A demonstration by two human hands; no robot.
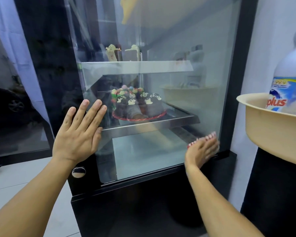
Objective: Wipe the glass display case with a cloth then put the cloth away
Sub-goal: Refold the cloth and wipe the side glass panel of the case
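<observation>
The glass display case (161,40) stands in front of me, a tall black-framed cabinet with a clear front pane. My left hand (79,132) lies flat against the glass at its left edge, fingers straight and together, holding nothing. My right hand (202,149) presses a red-and-white cloth (204,137) against the pane's lower right corner; the hand is blurred, fingers extended over the cloth. Behind the glass, a decorated chocolate cake (138,103) sits on the middle shelf, and cake slices (122,53) stand on the shelf above. Just right of the case, a beige basin (263,127) holds a detergent bottle (287,79).
</observation>
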